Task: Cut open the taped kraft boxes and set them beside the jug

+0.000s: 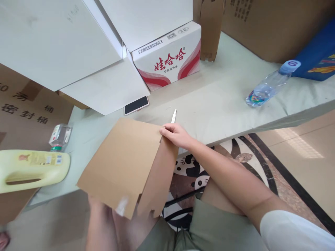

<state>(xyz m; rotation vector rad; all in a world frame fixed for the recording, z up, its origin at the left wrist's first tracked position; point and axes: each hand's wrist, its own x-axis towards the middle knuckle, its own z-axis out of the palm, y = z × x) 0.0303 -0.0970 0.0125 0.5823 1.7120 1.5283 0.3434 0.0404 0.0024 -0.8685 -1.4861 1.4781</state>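
Observation:
A brown cardboard box (119, 164), folded with two panels at an angle, is tilted over my lap at the table's front edge. Its lower edge has notches and a whitish strip that looks like tape. My right hand (176, 135) pinches the upper right corner, thumb on top. At the lower left, my left hand (95, 205) goes behind the near edge of the cardboard, and its fingers are hidden. Just beyond my right hand a slim white tool (174, 115), perhaps a utility knife, lies on the table, partly covered.
A phone (136, 105) lies by the white boxes (104, 83) and a red-and-white water carton (167, 59). To the right a plastic bottle (269, 87) lies on the pale tablecloth (209, 111). On the left are a yellow jug (49, 164) and a small clear bottle (60, 136).

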